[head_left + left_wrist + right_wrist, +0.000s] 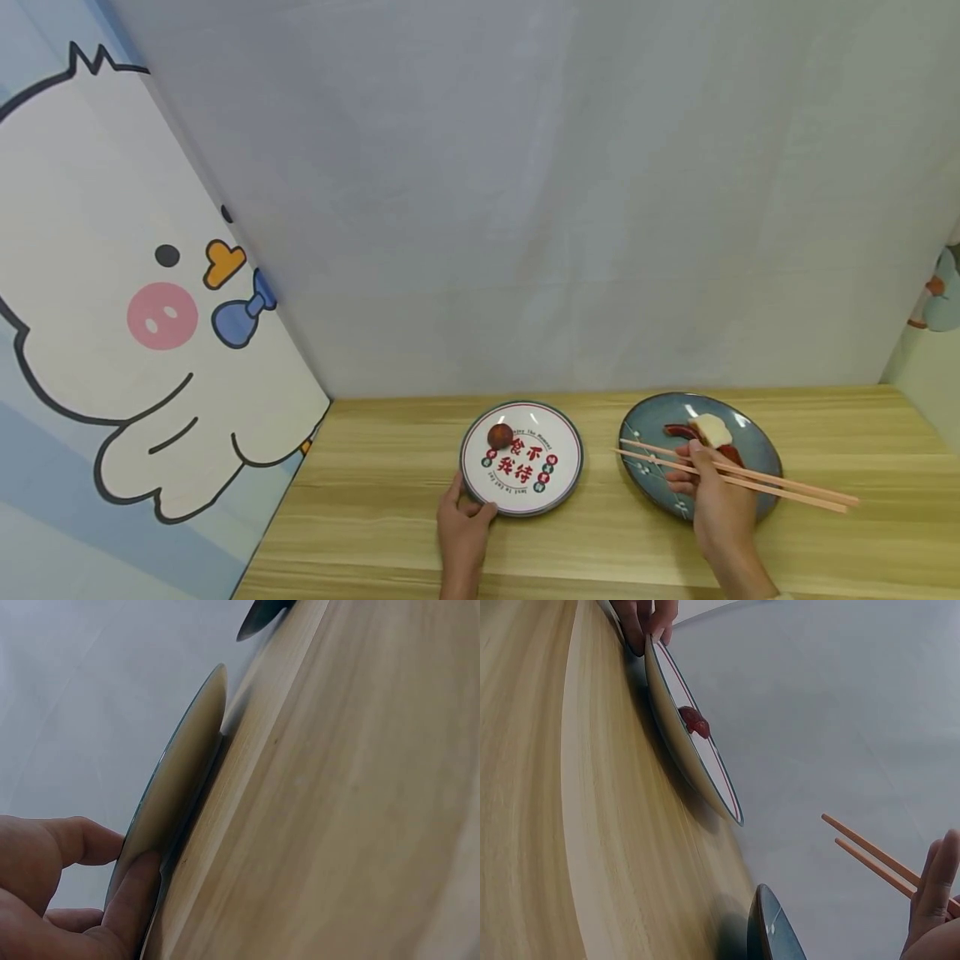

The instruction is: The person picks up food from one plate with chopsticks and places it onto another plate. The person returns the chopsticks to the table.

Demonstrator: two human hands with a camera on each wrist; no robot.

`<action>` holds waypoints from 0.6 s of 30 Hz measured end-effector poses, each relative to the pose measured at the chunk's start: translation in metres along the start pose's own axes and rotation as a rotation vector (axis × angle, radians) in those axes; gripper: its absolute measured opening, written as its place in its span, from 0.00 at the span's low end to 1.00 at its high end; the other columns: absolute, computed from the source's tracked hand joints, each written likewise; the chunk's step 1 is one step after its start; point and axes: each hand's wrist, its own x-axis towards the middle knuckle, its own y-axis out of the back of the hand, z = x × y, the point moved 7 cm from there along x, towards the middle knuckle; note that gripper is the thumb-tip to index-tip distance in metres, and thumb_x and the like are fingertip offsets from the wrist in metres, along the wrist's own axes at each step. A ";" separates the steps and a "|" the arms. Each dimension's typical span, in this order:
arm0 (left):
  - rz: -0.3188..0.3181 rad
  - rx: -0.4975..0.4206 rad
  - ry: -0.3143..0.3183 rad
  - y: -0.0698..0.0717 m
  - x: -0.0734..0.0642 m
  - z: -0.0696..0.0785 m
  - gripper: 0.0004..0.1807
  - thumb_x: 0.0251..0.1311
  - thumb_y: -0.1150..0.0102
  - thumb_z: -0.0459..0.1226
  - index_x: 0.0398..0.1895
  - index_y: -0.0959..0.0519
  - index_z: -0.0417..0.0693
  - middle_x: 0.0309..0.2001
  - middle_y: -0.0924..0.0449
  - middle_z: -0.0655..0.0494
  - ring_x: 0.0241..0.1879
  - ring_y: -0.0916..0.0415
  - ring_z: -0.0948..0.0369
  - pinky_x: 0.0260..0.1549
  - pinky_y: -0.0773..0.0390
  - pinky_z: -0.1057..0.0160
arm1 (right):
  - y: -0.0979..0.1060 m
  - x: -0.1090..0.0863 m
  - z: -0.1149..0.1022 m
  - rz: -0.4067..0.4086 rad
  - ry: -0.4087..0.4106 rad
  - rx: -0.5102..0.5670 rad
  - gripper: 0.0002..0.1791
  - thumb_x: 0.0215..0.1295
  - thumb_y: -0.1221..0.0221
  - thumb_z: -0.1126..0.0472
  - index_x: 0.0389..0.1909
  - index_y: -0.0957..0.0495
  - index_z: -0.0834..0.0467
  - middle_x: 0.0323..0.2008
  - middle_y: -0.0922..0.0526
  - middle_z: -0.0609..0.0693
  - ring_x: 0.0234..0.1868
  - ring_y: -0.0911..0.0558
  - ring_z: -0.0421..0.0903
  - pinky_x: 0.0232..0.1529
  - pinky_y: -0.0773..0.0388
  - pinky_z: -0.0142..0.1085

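Note:
My left hand (462,529) pinches the near left rim of a white plate (562,437) printed with red characters. In the left wrist view, the fingers lie at the edge and against the underside of this plate (176,776). A round, dark brown food piece (500,436) sits on its left part. My right hand (723,508) holds a pair of wooden chopsticks (798,490) above a blue plate (761,433), tips pointing left. The tips are slightly apart with nothing between them. On the blue plate lie a cream-coloured piece (714,430) and reddish-brown pieces (678,431), partly hidden by the hand.
Both plates are on a wood-grain table (360,492), side by side with a gap between them. A pale grey curtain (525,208) rises behind the table's back edge. To the left stands a panel with a cartoon figure (97,275).

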 end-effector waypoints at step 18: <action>0.005 0.029 0.004 0.000 0.000 0.000 0.45 0.52 0.33 0.19 0.77 0.37 0.29 0.66 0.30 0.30 0.37 0.24 0.57 0.27 0.22 0.70 | -0.014 0.003 0.014 -0.076 0.004 -0.036 0.21 0.82 0.47 0.63 0.28 0.13 0.53 0.25 0.13 0.49 0.21 0.15 0.39 0.23 0.17 0.29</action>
